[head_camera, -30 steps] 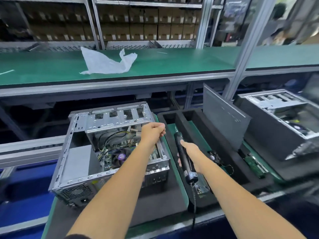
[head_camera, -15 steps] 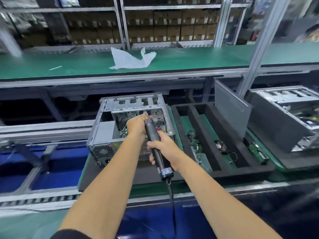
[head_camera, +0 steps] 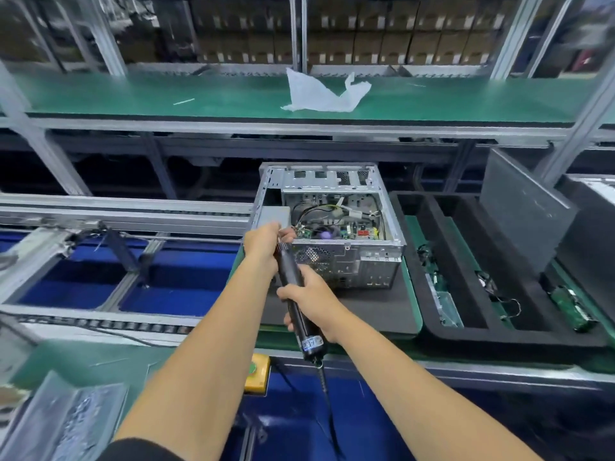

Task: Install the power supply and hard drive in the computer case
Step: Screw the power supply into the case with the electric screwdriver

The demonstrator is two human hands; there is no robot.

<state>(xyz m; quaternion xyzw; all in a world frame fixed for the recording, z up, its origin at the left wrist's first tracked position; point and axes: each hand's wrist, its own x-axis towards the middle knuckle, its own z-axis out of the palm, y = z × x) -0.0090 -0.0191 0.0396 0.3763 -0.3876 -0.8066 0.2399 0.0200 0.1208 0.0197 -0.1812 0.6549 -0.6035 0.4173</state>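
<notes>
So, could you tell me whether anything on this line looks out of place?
Only the crumpled white plastic bag lying loose on the green upper shelf stands out as stray; the open computer case sits square on its tray.

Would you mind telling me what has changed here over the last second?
The right hand carried the screwdriver from the foam tray leftward to the computer case's near left corner, where the left hand now meets its tip. The right hand's grip and the case are unchanged.

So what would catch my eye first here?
Probably the two hands at centre: the right hand grips a black electric screwdriver while the left hand steadies its tip at the open computer case. Behind, a crumpled white bag lies on the green shelf.
</notes>
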